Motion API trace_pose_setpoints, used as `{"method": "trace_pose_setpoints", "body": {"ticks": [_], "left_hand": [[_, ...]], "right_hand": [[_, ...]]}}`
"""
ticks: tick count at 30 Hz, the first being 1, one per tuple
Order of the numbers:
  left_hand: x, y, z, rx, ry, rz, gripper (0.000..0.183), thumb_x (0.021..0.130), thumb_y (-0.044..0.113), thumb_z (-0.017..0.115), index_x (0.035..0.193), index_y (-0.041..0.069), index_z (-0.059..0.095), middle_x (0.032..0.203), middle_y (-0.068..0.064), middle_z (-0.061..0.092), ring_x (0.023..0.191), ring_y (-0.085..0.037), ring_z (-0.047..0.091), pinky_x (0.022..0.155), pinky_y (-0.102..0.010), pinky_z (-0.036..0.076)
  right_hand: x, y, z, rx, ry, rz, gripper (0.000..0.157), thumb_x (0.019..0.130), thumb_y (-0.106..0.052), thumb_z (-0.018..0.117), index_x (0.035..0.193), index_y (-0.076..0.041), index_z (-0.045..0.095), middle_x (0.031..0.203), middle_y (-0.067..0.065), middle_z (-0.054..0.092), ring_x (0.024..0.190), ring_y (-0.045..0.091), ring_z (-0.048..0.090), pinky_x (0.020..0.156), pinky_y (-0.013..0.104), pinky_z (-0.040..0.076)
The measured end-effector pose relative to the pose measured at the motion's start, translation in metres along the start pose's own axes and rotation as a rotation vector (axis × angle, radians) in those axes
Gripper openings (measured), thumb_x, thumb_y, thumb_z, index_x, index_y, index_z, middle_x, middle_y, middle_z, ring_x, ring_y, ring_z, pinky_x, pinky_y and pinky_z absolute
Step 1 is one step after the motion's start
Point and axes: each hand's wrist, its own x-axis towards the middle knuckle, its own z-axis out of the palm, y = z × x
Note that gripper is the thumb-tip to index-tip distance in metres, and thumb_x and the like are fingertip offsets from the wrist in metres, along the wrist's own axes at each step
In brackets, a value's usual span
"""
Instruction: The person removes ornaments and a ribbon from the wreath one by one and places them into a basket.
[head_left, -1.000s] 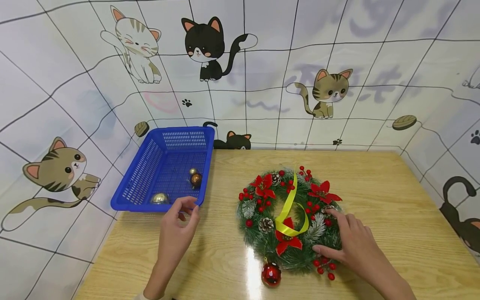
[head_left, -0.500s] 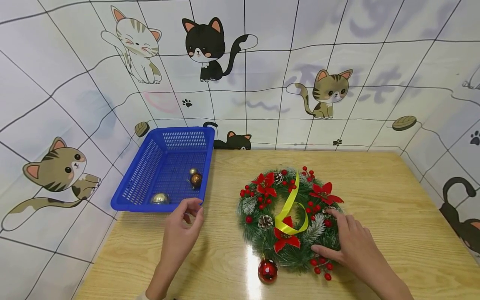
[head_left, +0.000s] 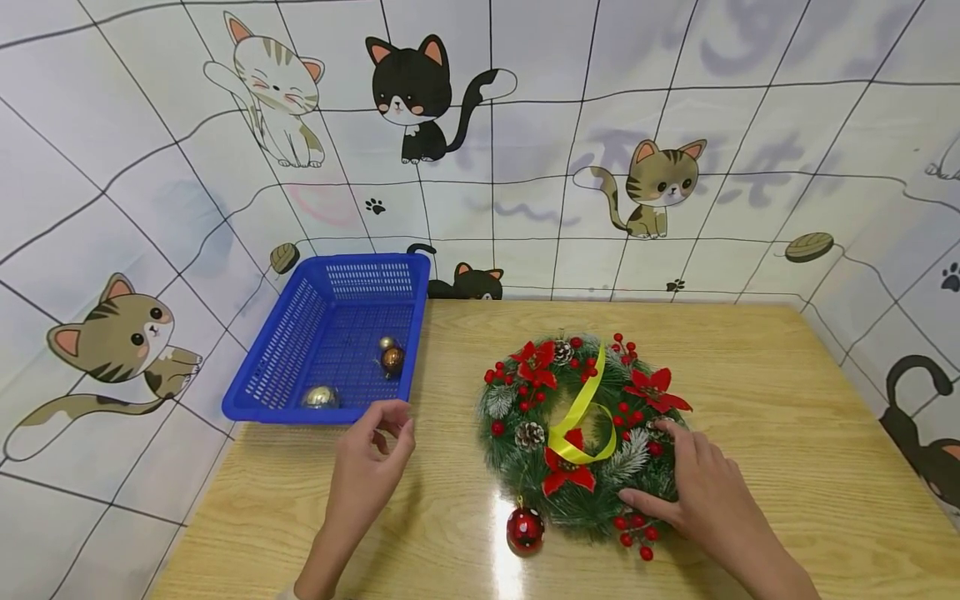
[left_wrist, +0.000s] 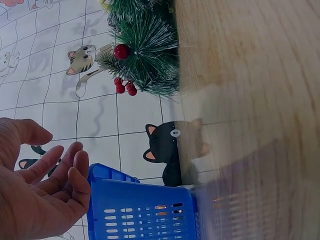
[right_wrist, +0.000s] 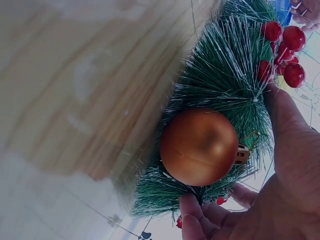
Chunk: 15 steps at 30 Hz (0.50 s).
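A green Christmas wreath (head_left: 600, 504) lies on the table, trimmed with red poinsettias, berries, pinecones and a yellow ribbon (head_left: 576, 450). My right hand (head_left: 708, 492) grips its right side, thumb on the near side and fingers over the outer edge. Close to that hand, an orange-brown bauble (right_wrist: 199, 146) shows against the needles in the right wrist view. A red spotted bauble (head_left: 525, 531) sits at the wreath's lower left edge. My left hand (head_left: 371, 454) hovers by the basket's near right corner, its fingers loosely bent with nothing between them.
A blue plastic basket (head_left: 258, 354) stands at the back left. Inside are a pale gold bauble (head_left: 321, 397), a brown bauble (head_left: 392, 360) and a small gold ball (head_left: 386, 342). Cat-print walls (head_left: 525, 150) border the wooden table (head_left: 757, 375) at back and sides.
The wreath has turned slightly clockwise under my right hand, so the red bauble has shifted left and a little away from me. My left hand has drifted a little to the right.
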Motion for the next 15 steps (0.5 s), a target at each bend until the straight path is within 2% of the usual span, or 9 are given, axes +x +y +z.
{"method": "trace_pose_setpoints", "body": {"ticks": [6, 15], "left_hand": [[-0.0017, 0.0008, 0.0016, 0.008, -0.036, -0.027, 0.026, 0.092, -0.008, 0.077, 0.113, 0.008, 0.075, 0.093, 0.009, 0.071, 0.082, -0.013, 0.066, 0.065, -0.029, 0.051], [-0.0026, 0.0022, 0.0036, 0.023, -0.07, -0.062, 0.024, 0.093, -0.005, 0.078, 0.113, 0.008, 0.074, 0.093, 0.008, 0.072, 0.084, -0.013, 0.066, 0.066, -0.032, 0.053]], "right_hand": [[-0.0003, -0.0023, 0.0, -0.012, 0.0, 0.014, 0.117, 0.08, -0.075, 0.085, 0.153, 0.006, 0.044, 0.127, 0.037, 0.059, 0.108, 0.055, 0.061, 0.081, 0.073, 0.048], [-0.0029, -0.0044, 0.0028, -0.02, 0.027, 0.01, 0.114, 0.081, -0.074, 0.085, 0.149, 0.008, 0.046, 0.13, 0.039, 0.059, 0.108, 0.056, 0.062, 0.08, 0.072, 0.051]]}}
